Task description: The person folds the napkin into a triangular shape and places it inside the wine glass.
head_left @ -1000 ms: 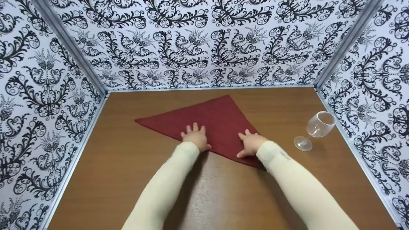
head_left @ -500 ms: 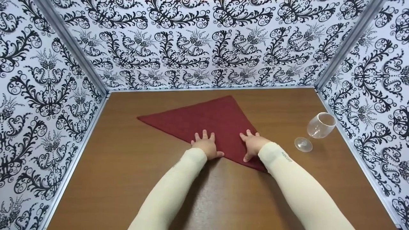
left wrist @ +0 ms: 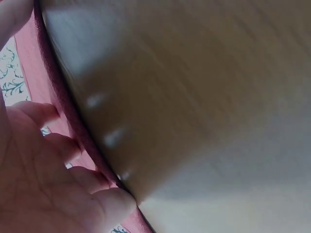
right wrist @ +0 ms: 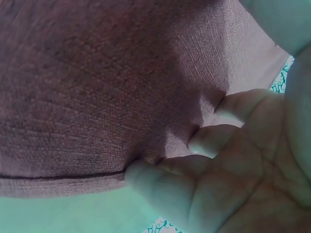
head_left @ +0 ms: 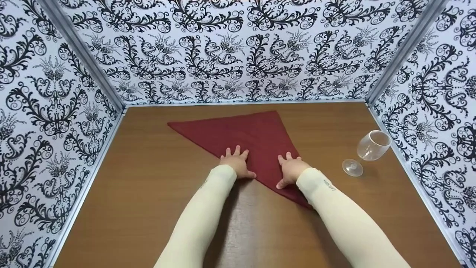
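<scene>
A dark red cloth napkin (head_left: 253,136), folded into a triangle, lies flat on the wooden table. My left hand (head_left: 236,163) rests with spread fingers on its long near edge; in the left wrist view the fingertips touch the red cloth (left wrist: 53,73) along that edge. Farther right, my right hand (head_left: 292,170) presses on the napkin's right part with fingers spread. In the right wrist view its fingertips push lightly into the woven fabric (right wrist: 97,97). The right forearm hides the napkin's near right corner.
A clear stemmed wine glass (head_left: 373,145) stands on the right of the brown table (head_left: 148,193). White panels with black scrollwork (head_left: 230,56) wall the table at the back and both sides.
The napkin has turned clockwise, its left corner moving away and rightward, its near right corner coming closer. My left hand shifted right, then slightly forward; the right hand stayed nearly in place.
</scene>
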Motion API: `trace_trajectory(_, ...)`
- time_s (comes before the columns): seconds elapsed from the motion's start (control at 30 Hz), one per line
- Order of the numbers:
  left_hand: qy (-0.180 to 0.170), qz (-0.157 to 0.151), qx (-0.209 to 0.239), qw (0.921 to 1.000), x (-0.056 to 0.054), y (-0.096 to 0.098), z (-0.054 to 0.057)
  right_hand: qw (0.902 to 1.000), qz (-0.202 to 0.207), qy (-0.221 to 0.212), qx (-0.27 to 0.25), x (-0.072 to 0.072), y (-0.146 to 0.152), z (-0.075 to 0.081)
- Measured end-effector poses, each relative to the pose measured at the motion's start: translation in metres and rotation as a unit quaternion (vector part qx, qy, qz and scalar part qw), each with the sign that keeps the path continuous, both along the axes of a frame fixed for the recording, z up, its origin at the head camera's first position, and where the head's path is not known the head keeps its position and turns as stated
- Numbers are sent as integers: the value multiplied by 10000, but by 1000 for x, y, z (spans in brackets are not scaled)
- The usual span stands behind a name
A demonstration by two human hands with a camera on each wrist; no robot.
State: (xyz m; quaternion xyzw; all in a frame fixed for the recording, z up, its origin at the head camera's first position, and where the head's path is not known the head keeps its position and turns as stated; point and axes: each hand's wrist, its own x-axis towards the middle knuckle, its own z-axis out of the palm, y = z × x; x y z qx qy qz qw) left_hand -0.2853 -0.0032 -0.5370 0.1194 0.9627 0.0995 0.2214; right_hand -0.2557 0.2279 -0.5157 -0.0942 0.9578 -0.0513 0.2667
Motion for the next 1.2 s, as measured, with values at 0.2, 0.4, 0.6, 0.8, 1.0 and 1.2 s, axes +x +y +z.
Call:
trace_trajectory(0.2,-26,-83,-44,10000,-9,-1,-4,10000,-22,37,60,2,-3,0)
trace_trajectory(0.4,73,-141,-61,9999,-7,-3,1,9998,6,104,139,3,-4,-1)
trace_trajectory(0.6,556,-511,-342,9966,5,6,0,9999,125,-95,-50,-3,0,5)
trace_trajectory(0.8,366,-746,-159,9964,30,29,6,9996,245,-57,-115,-8,10,14)
trace_trajectory(1.0,552,-534,-439,9961,35,38,3,9997,227,-56,-27,-8,11,6)
trace_trajectory(1.2,605,-531,-347,9962,32,38,-2,9997,257,5,51,-7,9,4)
